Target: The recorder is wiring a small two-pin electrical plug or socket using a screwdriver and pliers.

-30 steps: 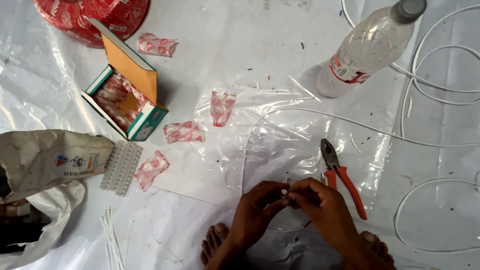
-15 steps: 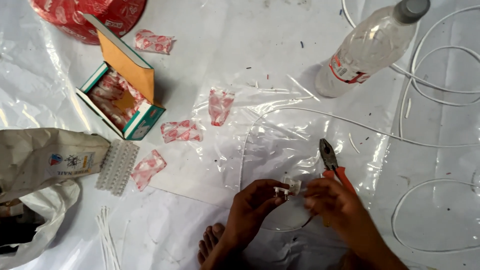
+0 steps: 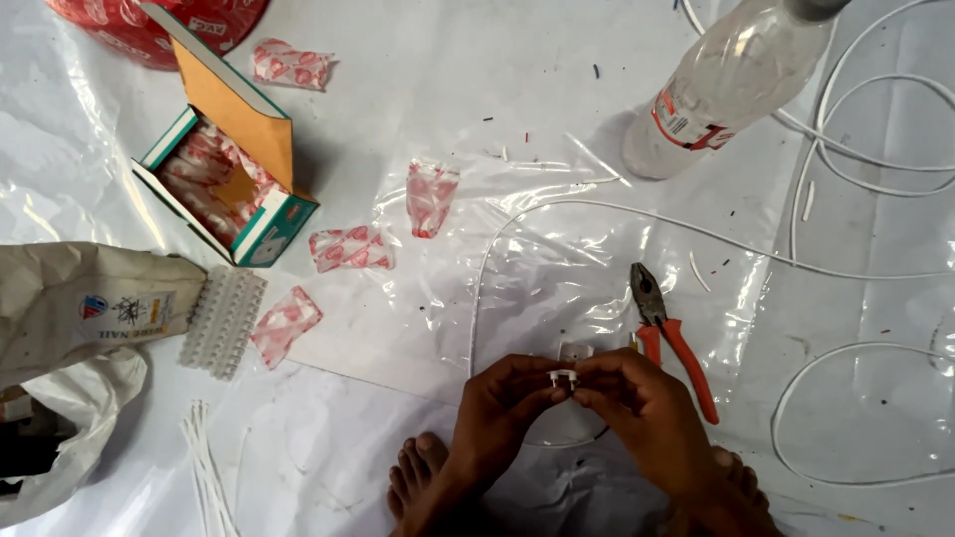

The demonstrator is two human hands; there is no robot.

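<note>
Both hands meet low in the view, above the person's bare feet (image 3: 423, 477). The left hand (image 3: 497, 408) and right hand (image 3: 642, 408) pinch between their fingertips a small white plastic fitting (image 3: 563, 377), a short piece with a flat rim. It is held clear of the floor sheet, and both hands are closed on it, thumbs and forefingers pressed to its ends. A second small white plastic part (image 3: 575, 350) lies just beyond the fingers; whether it touches the held piece cannot be told.

Just right of the hands lie red-handled steel pliers (image 3: 668, 333), jaws pointing away from the person. A thin white cable (image 3: 696, 234) curves over the clear plastic sheet (image 3: 477, 119) and passes under the hands; its end there is hidden by the fingers.

Further off: a clear plastic bottle (image 3: 721, 89), its cap cut off by the top edge; an open cardboard box with an orange flap (image 3: 224, 174) packed with red-and-white sachets; loose sachets (image 3: 348, 247) near it; a white ribbed terminal strip (image 3: 222, 320); a beige paper bag (image 3: 85, 303), cut off at the left edge; white cable ties (image 3: 204, 462) at lower left. The held fitting's details are too small to make out.
</note>
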